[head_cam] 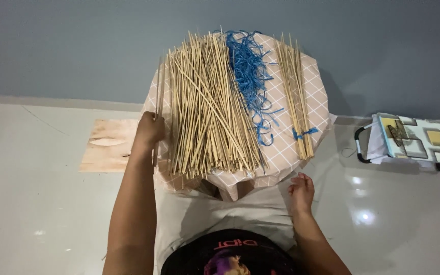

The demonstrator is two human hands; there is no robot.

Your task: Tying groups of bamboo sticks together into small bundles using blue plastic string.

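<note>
Left grip: left hand (149,130), left of frame centre, fingers curled closed round a few thin bamboo sticks (158,97) at the left edge of the surface; it has them near their lower third, and the tops rise past the fist toward the upper frame.
Right grip: right hand (301,191), lower right of centre, fingers loosely spread, holding nothing; it rests just below the front edge of the surface.
Held sticks, location: against the left rim, just beside the large pile.
Large pile (210,107): loose sticks heaped across the left half of the surface, mostly parallel, several crossed on the diagonal.
Long axis: runs from bottom of frame to top, fanning slightly outward at the top ends; near ends roughly level along the front edge.
Handling, judged: very light, stiff but thin, likely to snap if bent; smooth, so singles may slide out of a loose fist. Best taken as a bunch near the middle or lower third.
Blue strips (250,71): tangled, soft, lying centre-top, touching the pile's right side.
Small bundle (295,94): tied sticks, right side, same axis, a blue tie near its lower end.
Surface (317,97): round, with a pink grid-pattern cover.
</note>
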